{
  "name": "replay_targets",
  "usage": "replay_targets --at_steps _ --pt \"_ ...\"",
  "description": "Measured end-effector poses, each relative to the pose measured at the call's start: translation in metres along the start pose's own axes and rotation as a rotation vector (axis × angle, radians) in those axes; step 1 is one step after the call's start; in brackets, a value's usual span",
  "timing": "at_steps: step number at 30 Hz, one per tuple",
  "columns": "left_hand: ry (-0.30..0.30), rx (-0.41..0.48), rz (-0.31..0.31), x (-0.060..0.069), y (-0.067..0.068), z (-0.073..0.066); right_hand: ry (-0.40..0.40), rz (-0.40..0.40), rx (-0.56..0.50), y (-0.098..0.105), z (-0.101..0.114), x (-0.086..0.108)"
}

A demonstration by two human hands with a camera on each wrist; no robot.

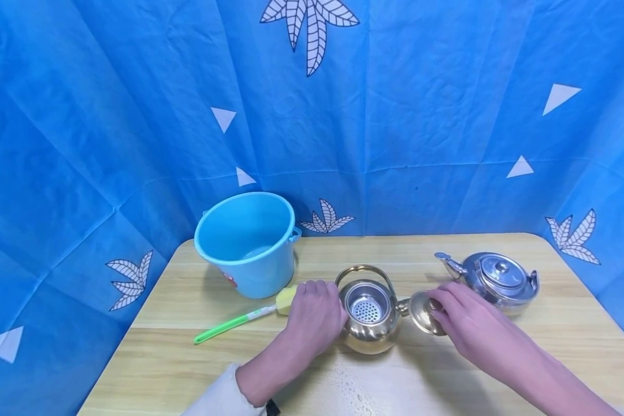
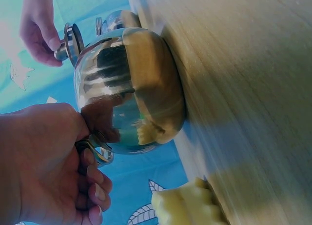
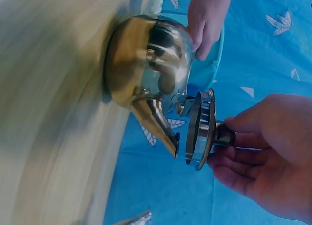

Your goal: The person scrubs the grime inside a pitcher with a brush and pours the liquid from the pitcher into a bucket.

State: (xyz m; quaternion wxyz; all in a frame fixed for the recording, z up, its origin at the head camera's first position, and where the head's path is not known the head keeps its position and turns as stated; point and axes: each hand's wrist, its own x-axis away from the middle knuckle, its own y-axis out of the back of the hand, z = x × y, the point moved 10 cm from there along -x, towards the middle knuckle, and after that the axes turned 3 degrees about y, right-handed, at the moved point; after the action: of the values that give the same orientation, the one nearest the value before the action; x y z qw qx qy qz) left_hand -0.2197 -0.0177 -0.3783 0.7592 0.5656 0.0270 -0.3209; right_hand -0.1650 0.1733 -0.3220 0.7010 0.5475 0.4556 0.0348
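A gold metal teapot [image 1: 370, 345] stands upright on the table, uncovered, with a perforated strainer [image 1: 366, 311] inside its mouth. My left hand [image 1: 314, 312] grips the left end of its raised handle [image 1: 365, 268]; in the left wrist view the fingers curl round that handle. The gold lid [image 1: 421, 313] is off the pot, held on edge beside the spout [image 3: 155, 125]. My right hand [image 1: 465, 320] pinches the lid by its knob [image 3: 224, 135]. In the head view, the left hand partly hides the yellow sponge head [image 1: 285, 300] of a brush with a green handle [image 1: 221, 329].
A light blue bucket [image 1: 244, 263] stands at the back left of the wooden table [image 1: 151, 370]. To the right sits a silver teapot [image 1: 501, 280] with its lid on. Water drops [image 1: 356, 398] lie near the front edge. A blue patterned curtain [image 1: 421, 115] hangs behind.
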Motion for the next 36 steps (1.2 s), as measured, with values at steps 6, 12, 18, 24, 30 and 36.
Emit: replay_targets --at_steps 6,12,18,24,30,36 --pt "0.002 0.005 0.008 0.0 -0.001 0.0 -0.004 -0.002 -0.009 -0.001 -0.003 0.008" --pt "0.0 0.002 0.02 0.0 -0.002 0.0 -0.012 -0.001 -0.013 -0.002 -0.005 0.016" --pt "-0.002 0.008 0.005 0.0 0.0 0.0 -0.025 0.006 0.0 -0.001 -0.008 0.023" --pt "-0.005 0.012 -0.015 0.0 0.002 0.0 -0.04 0.04 0.024 -0.003 -0.011 0.031" --pt "-0.008 0.008 -0.029 0.0 0.004 0.0 -0.059 0.046 0.028 -0.006 -0.015 0.039" --pt "-0.011 -0.005 -0.013 0.0 0.003 -0.001 -0.078 0.066 0.004 -0.01 -0.019 0.046"
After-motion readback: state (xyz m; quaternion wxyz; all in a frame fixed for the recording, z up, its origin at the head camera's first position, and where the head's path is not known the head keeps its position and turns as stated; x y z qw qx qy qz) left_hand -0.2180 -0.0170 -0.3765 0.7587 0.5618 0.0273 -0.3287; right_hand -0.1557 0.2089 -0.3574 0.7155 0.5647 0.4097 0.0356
